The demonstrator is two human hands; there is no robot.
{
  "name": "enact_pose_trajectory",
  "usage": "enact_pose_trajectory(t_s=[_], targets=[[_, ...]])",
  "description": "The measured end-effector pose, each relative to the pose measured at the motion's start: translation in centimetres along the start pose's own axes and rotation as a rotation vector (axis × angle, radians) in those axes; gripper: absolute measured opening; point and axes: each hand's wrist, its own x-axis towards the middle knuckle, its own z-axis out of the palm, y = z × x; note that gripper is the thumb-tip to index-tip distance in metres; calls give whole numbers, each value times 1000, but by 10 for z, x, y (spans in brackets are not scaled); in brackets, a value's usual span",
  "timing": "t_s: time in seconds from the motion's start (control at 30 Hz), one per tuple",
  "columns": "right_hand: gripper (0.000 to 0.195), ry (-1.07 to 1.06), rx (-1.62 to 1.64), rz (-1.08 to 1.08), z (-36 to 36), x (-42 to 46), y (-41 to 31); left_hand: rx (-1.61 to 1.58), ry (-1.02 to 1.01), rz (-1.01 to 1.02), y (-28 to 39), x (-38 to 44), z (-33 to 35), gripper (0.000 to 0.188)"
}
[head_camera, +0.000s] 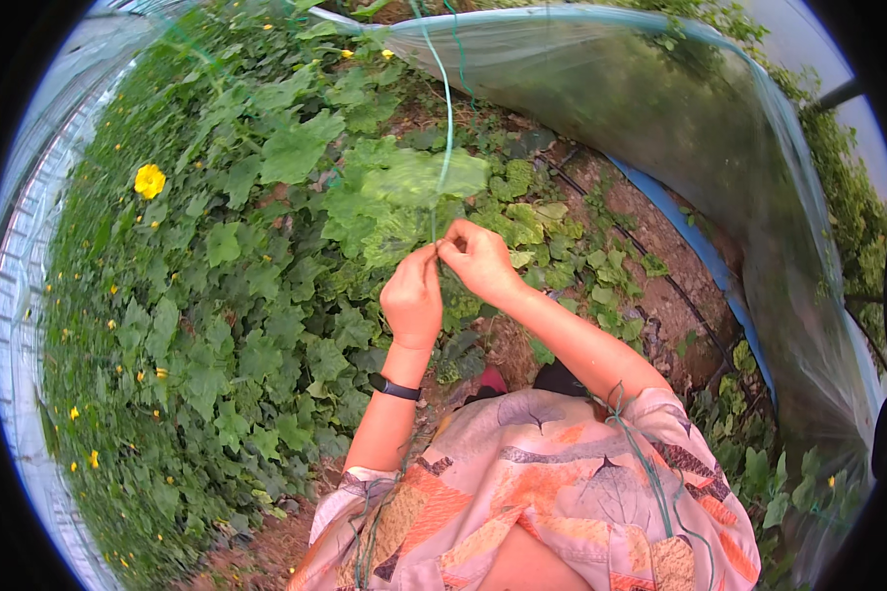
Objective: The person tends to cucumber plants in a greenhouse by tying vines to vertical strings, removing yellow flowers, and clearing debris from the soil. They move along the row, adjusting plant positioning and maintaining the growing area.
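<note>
A pale green twine (449,118) hangs down from the top of the view to my fingertips. My left hand (412,297) pinches it near its lower part, thumb and fingers together. Right beside it, the fingertips of my right hand (476,255) also close on the twine, and the two hands meet there. Just beyond them spreads a blurred broad green leaf (421,177) of a vine plant. Whether a stem sits between my fingers is hidden. More green strings (639,451) hang over both shoulders of my patterned shirt (539,473).
Dense vines (266,325) with yellow flowers (149,181) fill the left side. Clear plastic sheeting (599,81) curves across the top and right. A black irrigation hose (636,244) runs over bare soil (613,196), next to a blue strip (680,221).
</note>
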Motion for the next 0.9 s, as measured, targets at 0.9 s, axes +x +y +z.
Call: enact_pose_trajectory(t_s=[0.9], targets=[[19,-98,293,-66,-12,2,-14,-49,-62,157,-4,40,-27,12]])
